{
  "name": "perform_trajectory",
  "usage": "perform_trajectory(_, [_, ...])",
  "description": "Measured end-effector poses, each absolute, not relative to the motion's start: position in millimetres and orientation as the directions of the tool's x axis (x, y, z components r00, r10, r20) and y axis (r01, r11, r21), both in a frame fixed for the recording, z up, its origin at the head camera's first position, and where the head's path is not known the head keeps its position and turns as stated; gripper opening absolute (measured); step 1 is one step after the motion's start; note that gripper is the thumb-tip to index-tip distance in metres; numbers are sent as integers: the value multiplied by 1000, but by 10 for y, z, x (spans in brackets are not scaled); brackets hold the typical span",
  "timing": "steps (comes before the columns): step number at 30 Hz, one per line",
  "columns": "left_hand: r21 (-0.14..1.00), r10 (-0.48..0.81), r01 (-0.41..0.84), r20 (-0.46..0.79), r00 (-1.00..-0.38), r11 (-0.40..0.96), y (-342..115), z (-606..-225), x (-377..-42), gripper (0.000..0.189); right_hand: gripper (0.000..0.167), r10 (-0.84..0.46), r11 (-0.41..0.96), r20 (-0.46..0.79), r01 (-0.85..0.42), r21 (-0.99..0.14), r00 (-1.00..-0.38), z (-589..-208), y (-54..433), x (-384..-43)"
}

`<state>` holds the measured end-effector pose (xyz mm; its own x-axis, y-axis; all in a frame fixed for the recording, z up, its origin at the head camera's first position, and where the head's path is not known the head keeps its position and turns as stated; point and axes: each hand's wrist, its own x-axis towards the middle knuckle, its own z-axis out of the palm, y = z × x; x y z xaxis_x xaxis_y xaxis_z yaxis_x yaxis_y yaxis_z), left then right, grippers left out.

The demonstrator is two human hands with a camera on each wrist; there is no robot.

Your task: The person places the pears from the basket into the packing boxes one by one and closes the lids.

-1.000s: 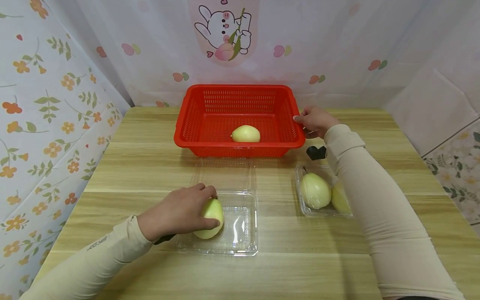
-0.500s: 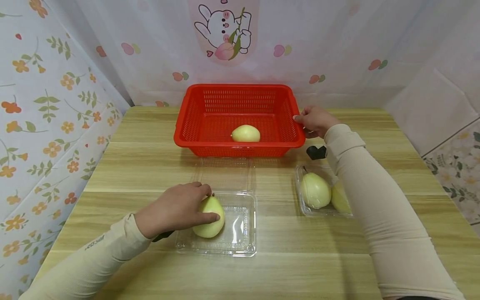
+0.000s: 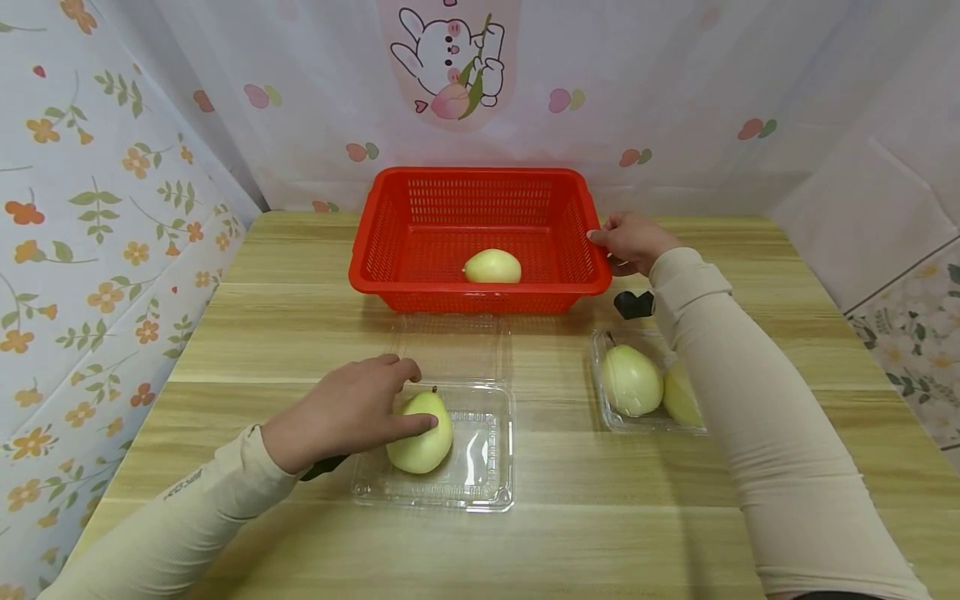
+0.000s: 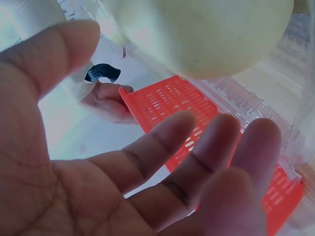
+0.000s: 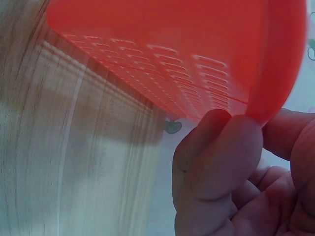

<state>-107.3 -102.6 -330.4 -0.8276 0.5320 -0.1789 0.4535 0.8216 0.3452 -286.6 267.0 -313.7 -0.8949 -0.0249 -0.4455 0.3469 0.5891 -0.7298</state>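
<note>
My left hand [image 3: 352, 410] is just left of a pale yellow-green pear [image 3: 422, 450], its fingers spread and relaxed. The left wrist view has a gap between those fingers [image 4: 216, 135] and the pear. That pear sits stem up in the left half of a clear plastic clamshell box [image 3: 491, 492], whose lid lies folded back. With thumb and curled fingers, my right hand [image 3: 633, 242] pinches the right rim of a red plastic basket [image 3: 480, 289]. The right wrist view shows this grip closely. One pear [image 3: 492, 267] lies on its side in the basket.
A second clear box [image 3: 609, 419] stands at the right with two pears [image 3: 632, 382] inside, partly hidden by my right sleeve [image 3: 750, 417]. Everything stands on a wooden table [image 3: 600, 533]. Patterned cloth [image 3: 300, 108] hangs behind it and at the left.
My left hand has let go of the pear in the box and drawn slightly back to the left. The right hand and the basket have not moved.
</note>
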Motion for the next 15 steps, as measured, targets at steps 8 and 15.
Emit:
perform_trajectory(8, [406,529,474,-28,-848,782,-1033,-3285,-1095,39,24,-34,581,-444,343,-738,-895,-3144,2685,-2868])
perform_trajectory(15, [451,507,476,59,-860,755,-1034,-3263,-1140,32,24,-43,573,-441,340,-746,-896,-3147,2693,-2873])
